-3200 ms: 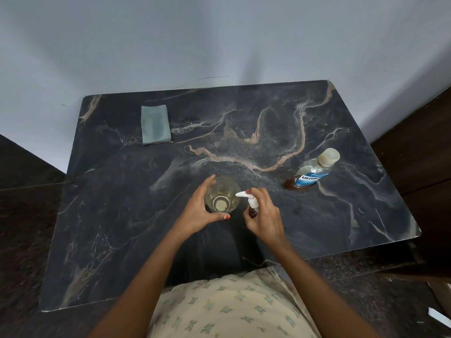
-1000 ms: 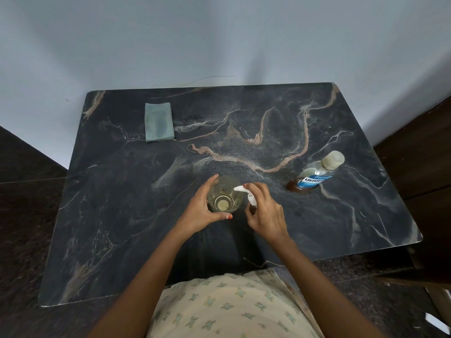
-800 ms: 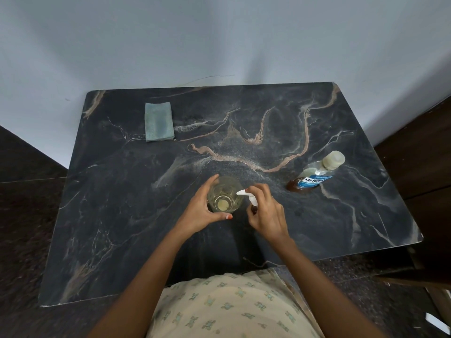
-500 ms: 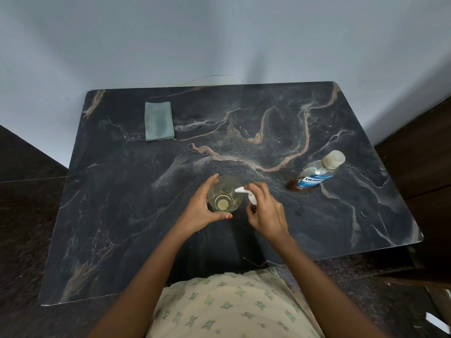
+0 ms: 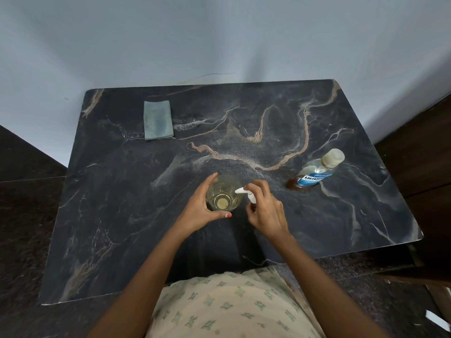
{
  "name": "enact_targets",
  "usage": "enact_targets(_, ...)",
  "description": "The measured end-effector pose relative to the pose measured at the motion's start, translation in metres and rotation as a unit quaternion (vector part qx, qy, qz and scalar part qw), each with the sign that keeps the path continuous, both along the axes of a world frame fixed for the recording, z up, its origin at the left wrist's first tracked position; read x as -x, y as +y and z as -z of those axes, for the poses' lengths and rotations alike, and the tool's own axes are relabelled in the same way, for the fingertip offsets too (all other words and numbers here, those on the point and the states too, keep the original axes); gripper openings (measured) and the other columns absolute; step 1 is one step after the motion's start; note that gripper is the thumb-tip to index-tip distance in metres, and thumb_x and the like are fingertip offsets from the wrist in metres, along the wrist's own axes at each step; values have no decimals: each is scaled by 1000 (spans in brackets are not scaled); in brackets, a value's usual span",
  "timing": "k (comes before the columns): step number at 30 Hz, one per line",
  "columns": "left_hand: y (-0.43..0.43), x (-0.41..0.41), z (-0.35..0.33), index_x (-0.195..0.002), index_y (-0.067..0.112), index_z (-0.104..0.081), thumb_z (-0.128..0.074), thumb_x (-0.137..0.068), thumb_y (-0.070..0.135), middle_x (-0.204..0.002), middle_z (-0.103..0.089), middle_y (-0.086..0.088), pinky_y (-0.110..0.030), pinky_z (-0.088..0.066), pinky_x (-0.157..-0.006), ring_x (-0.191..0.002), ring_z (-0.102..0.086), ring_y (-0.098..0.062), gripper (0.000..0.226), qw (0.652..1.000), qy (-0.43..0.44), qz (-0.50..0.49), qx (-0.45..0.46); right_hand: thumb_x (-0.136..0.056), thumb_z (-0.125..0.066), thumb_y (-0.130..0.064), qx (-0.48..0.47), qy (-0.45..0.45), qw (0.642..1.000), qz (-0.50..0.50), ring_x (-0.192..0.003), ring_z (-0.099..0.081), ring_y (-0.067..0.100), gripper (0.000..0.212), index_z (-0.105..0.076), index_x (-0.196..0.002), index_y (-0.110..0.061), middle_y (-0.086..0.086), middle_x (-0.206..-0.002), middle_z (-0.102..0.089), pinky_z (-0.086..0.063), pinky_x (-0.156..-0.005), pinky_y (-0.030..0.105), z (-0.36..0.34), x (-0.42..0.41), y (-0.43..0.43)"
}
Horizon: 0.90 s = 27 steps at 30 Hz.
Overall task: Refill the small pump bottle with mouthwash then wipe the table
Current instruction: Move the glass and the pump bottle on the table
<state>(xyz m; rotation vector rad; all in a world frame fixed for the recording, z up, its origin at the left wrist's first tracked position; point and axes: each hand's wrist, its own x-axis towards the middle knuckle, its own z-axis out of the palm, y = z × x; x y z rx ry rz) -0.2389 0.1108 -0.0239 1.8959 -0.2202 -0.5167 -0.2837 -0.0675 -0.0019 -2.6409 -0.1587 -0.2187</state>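
White-headed small pump bottle (image 5: 251, 197) in right hand (image 5: 266, 214) grip, beside the glass (image 5: 223, 192)

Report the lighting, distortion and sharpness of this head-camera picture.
Head view: wide-angle stretch toward the corners; dim, soft light, brightest on the wall; a faint shadow darkens the table near its front edge; mouthwash bottle label sharp enough to read; no glare on the glass; pump bottle mostly hidden under the right hand.

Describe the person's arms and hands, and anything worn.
Both forearms are bare: no sleeves, watch or bracelet in view. The left hand has an orange-red painted thumbnail; on the right hand no nails show. The garment below is cream with small teal flowers.
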Motion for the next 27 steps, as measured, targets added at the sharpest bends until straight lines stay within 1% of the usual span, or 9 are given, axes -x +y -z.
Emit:
enact_targets(3, 0, 0, 0, -139, 29, -24, -85, -57, 19, -141, -38, 0, -41, -33, -109, -128, -39, -13, 103, 1000, 1, -2, 3, -67, -68, 5, 2, -3, 1000, 2, -63, -62, 29, 59, -36, -109, -21, 17, -107, -57, -52, -44, 36, 0, 0, 0)
enact_targets(7, 0, 0, 1, -140, 29, -24, -85, -57, 20, -142, -37, -1, -44, -34, -109, -128, -38, -14, 103, 1000, 3, -1, 2, -70, -66, 2, 0, 0, 1000, -5, -68, -63, 30, 64, -33, -118, -25, 16, -118, -53, -53, -46, 37, -1, 1, -1)
enact_targets(10, 0, 0, 1, -140, 28, -24, -85, -58, 20, -143, -36, -2, -44, -33, -109, -129, -38, -15, 103, 1000, 3, -1, 1, -69, -67, 4, -4, -8, 1000, -12, -65, -63, 29, 63, -34, -116, -23, 17, -118, -54, -53, -46, 36, -1, 0, 0)
enact_targets(15, 0, 0, 1, -139, 29, -24, -85, -57, 20, -141, -39, 0, -33, -33, -107, -127, -39, -12, 102, 1000, -6, -2, 1, -67, -67, 8, -21, -12, 1000, -11, -62, -61, 29, 58, -36, -107, -21, 19, -105, -57, -52, -42, 35, 0, 0, -1)
enact_targets(18, 0, 0, 1, -140, 29, -24, -85, -57, 21, -141, -39, 1, -31, -33, -106, -126, -39, -11, 102, 1000, -8, -2, 0, -69, -66, 4, -23, -3, 1000, -16, -63, -61, 28, 58, -35, -111, -22, 18, -107, -55, -53, -43, 40, 2, -1, -2)
enact_targets(20, 1, 0, 1, -140, 29, -24, -85, -58, 20, -141, -39, 1, -31, -33, -106, -126, -40, -11, 102, 1000, -7, -2, 1, -72, -66, 0, -31, 3, 999, -15, -68, -62, 28, 62, -33, -117, -26, 16, -114, -53, -55, -47, 43, 5, -1, -3)
enact_targets(23, 0, 0, 2, -140, 27, -26, -85, -57, 17, -140, -40, -1, -31, -33, -106, -127, -40, -12, 102, 1000, -12, -3, 6, -75, -66, -2, -108, -11, 994, 31, -87, -63, 28, 72, -28, -131, -27, 13, -126, -50, -57, -62, 43, 11, -4, -7)
enact_targets(25, 0, -1, 2, -140, 26, -26, -85, -57, 17, -140, -39, -2, -32, -33, -106, -127, -40, -13, 102, 1000, -13, -4, 4, -77, -66, -3, -188, -8, 980, 65, -104, -57, 18, 78, -21, -136, -27, 10, -132, -46, -53, -79, 30, 15, -8, -11)
enact_targets(27, 0, -1, 2, -140, 28, -25, -85, -58, 20, -141, -37, -1, -32, -33, -105, -127, -39, -13, 102, 1000, -11, -2, -3, -76, -69, -2, -276, 3, 958, 78, -110, -45, -1, 84, -16, -134, -30, 1, -129, -41, -37, -89, 4, 15, -14, -14)
